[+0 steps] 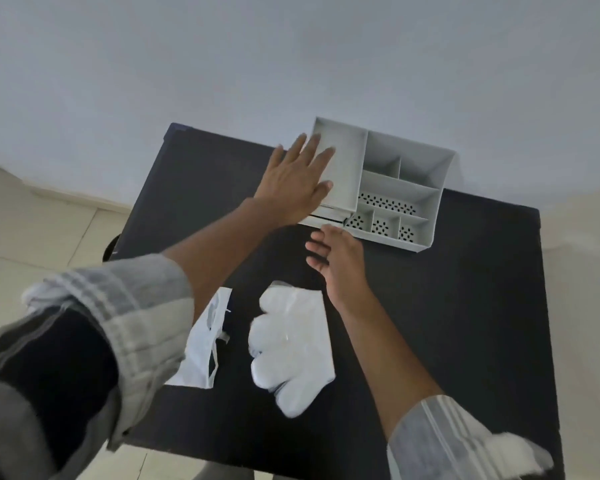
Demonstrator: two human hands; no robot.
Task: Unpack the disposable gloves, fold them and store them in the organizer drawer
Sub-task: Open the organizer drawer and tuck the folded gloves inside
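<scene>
A grey desk organizer (440, 188) with several compartments stands at the far side of the black table (465, 306). My left hand (293, 183) lies flat with fingers spread against the organizer's left side. My right hand (338, 258) reaches to the organizer's front lower edge, where a white drawer front (321, 220) shows; its fingertips are at that edge and hold nothing. A stack of clear disposable gloves (291, 344) lies flat on the table between my forearms. The white glove packaging (205, 341) lies left of the stack, partly under my left arm.
The table sits against a pale wall, with beige floor tiles on the left. A dark round object (111, 247) shows by the table's left edge. Bare black tabletop stretches right of the gloves.
</scene>
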